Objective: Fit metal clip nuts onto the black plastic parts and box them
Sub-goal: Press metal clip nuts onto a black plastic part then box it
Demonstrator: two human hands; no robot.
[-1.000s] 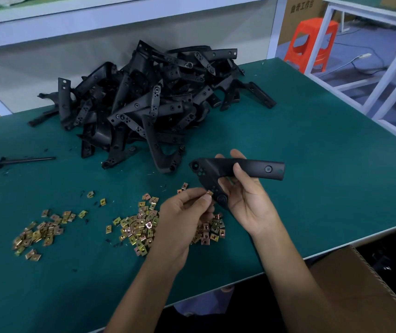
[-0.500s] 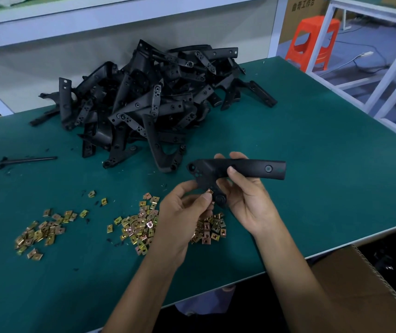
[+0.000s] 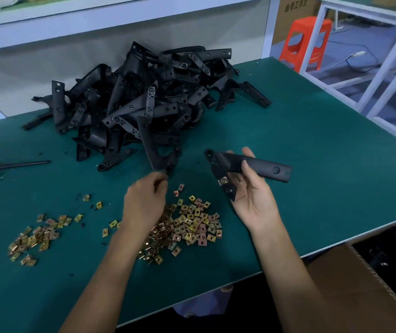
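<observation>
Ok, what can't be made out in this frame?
- Left hand, head view: its fingers are motion-blurred; whether they pinch anything cannot be told.
- Brown cardboard box: cut off by the lower right edge; inside not shown.
- Pile of brass-coloured metal clip nuts: partly hidden by the left forearm.

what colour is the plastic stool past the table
The stool is orange-red, seen best in the head view.
</observation>
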